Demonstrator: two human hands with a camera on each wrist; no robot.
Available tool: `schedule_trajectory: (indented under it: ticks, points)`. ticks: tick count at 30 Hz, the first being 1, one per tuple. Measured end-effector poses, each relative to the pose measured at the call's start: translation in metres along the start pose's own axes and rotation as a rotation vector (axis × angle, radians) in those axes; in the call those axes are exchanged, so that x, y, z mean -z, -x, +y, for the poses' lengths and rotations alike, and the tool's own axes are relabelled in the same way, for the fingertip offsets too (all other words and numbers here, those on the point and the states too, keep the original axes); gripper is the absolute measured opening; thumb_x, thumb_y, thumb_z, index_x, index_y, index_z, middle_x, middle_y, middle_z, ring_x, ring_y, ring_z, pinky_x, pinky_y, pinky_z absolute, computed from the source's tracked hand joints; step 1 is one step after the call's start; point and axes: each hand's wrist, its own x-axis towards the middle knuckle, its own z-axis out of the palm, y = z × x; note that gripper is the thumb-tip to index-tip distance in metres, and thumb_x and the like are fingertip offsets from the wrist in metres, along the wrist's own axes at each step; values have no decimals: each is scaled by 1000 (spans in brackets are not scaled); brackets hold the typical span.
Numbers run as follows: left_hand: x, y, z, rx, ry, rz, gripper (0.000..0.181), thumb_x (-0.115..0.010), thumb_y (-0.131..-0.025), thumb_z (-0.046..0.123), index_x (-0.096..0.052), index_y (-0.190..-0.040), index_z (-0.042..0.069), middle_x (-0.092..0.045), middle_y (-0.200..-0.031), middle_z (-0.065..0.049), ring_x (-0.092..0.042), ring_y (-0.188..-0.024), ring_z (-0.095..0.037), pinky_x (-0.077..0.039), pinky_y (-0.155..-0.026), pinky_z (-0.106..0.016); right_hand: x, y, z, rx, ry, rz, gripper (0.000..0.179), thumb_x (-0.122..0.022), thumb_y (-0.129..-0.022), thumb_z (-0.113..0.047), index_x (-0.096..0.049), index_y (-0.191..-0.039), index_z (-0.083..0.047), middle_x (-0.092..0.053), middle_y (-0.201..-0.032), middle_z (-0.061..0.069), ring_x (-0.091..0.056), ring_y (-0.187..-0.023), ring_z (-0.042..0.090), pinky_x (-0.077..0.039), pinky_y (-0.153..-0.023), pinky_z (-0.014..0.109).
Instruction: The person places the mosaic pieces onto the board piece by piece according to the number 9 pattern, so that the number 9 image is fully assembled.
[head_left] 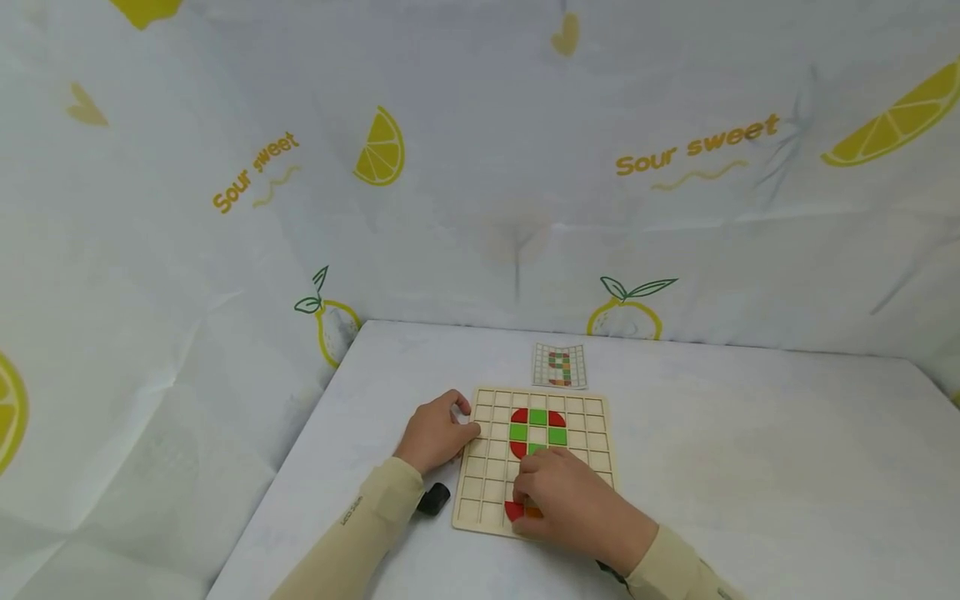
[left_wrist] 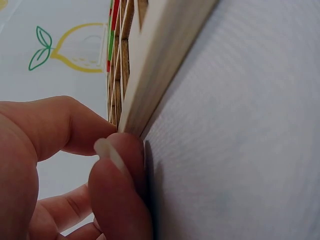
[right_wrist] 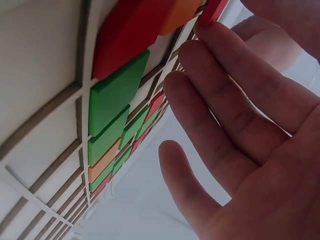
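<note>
A square wooden grid board (head_left: 491, 471) lies on the table, bearing red, green and orange tiles. My left hand (head_left: 438, 433) pinches its left edge; in the left wrist view the thumb (left_wrist: 117, 197) and forefinger meet at the wooden rim (left_wrist: 157, 70). Over the lower part of the board, my right hand (head_left: 573, 504) pinches a red rounded tile (head_left: 513, 511) at the left of the bottom coloured row. In the right wrist view a forefinger touches that tile's side, beside an orange tile (right_wrist: 177, 15). The right palm hides part of the grid.
Behind the board lies a pattern card (head_left: 559, 367) showing a coloured figure on a grid. A small black object (head_left: 434, 499) sits by the left forearm. Lemon-print cloth (head_left: 480, 167) rises behind and to the left of the white table (head_left: 750, 450).
</note>
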Motion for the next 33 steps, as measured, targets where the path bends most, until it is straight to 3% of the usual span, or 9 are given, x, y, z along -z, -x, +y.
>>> schedule_trajectory:
  ticks: [10,28,33]
  points:
    - [0,-1,-1,-9,1,0,24,-75,-93,27,-65,-113,17,-66,-71,1,-59,-54,-14,-47,-55,-31,-2,1,-3,-13,27,6,21,-89,-86,-39,-74,-81,-25,-51,-77,-18,-46,-79,4,-53,-98,43]
    - [-1,0,3,-8,6,-6,24,-75,-93,26,-65,-113,17,-66,-72,0,-60,-54,-14,-48,-56,-30,1,5,-2,-14,30,26,20,-88,-86,-38,-74,-80,-25,-52,-76,-18,-46,-77,3,-53,-92,38]
    - [4,1,3,-13,18,-23,26,-74,-94,25,-66,-117,14,-67,-74,-1,-61,-56,-14,-50,-57,-30,15,16,15,-111,-30,61,21,-88,-87,-42,-79,-90,-23,-64,-88,-15,-57,-87,5,-56,-92,40]
